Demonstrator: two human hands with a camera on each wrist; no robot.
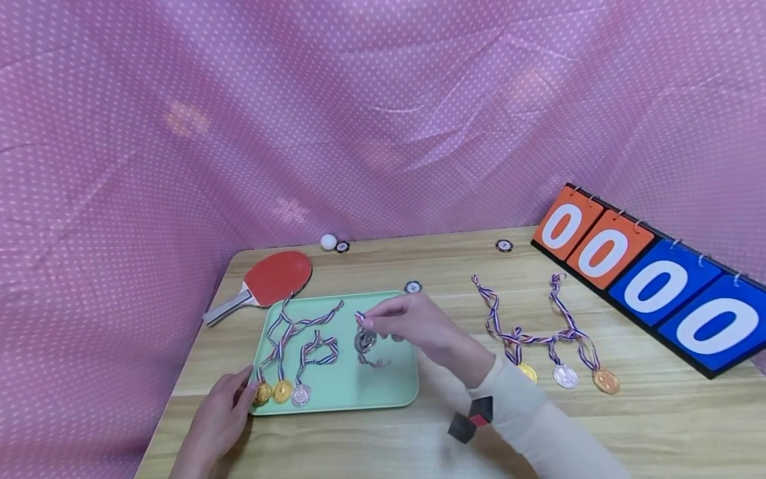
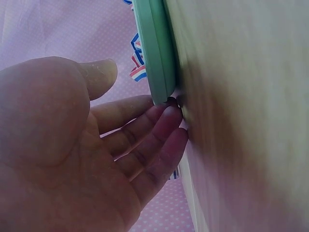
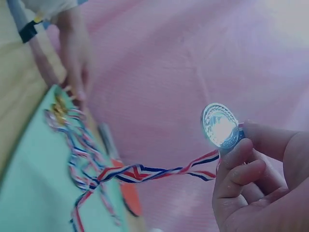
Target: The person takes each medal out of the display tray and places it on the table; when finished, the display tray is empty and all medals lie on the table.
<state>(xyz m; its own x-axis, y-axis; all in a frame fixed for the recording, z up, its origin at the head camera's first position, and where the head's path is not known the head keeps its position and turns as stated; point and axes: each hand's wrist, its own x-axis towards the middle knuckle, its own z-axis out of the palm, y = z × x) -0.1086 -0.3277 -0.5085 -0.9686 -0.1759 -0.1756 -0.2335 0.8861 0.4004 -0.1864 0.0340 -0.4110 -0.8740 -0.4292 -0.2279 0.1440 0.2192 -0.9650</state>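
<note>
In the head view my right hand is over the right half of the green tray, pinching the striped ribbon of a silver medal. The right wrist view shows the shiny silver medal by the thumb and fingertips, its twisted ribbon trailing toward the tray. My left hand is at the tray's near left corner. Its fingertips touch the tray's edge from below, the thumb standing apart. Along the tray's left lie two gold medals and another silver medal, ribbons spread behind them.
Right of the tray lie a gold medal, a silver medal and a bronze-toned medal, ribbons tangled. A red paddle, white ball, several poker chips and a flip scoreboard stand around the table.
</note>
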